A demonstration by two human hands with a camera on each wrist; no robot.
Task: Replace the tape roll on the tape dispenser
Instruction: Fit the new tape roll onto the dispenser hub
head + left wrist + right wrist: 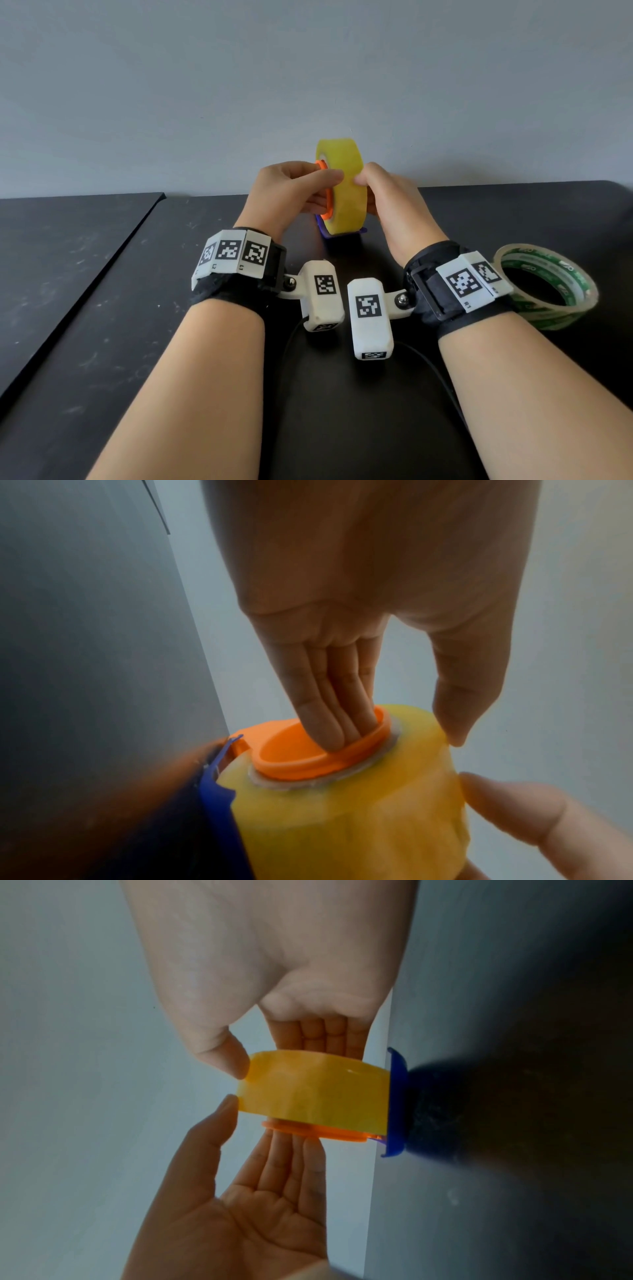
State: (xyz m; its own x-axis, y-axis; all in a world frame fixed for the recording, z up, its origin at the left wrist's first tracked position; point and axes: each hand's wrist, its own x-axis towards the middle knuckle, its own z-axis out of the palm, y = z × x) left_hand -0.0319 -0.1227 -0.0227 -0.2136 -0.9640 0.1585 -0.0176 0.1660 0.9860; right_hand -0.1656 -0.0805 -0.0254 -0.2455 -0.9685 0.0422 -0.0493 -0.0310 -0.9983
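A yellow tape roll (344,192) stands upright on the orange hub (322,167) of a blue dispenser (330,238) at the far middle of the black table. My left hand (308,192) holds the roll from the left. In the left wrist view its fingers (329,718) reach into the orange hub (291,753) and its thumb presses the roll's (342,826) outer face. My right hand (376,193) grips the roll from the right. In the right wrist view the right hand's (281,1042) thumb lies on the roll's (315,1088) rim with the fingers behind its far side.
A second tape roll (548,286), clear with green print, lies flat on the table (102,342) just right of my right wrist. A grey wall rises right behind the dispenser. A black cable runs over the table between my forearms.
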